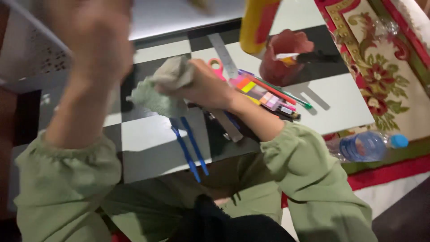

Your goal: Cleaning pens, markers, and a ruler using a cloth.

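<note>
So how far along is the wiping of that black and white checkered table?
Hard to call anything finished: no tile visibly differs from the rest. In hand: the right hand grips a crumpled pale green cloth over the checkered table; the left hand is raised and blurred. Left: two blue pens, a metal ruler, coloured sticky tabs and a red pot still sit on the surface.

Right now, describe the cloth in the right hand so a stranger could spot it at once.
Start at the black-and-white checkered table. Near its middle, the right hand grips a crumpled pale green-grey cloth just above two blue pens. It is the only soft, wrinkled thing there; everything beside it is hard, straight stationery like the metal ruler.
</note>
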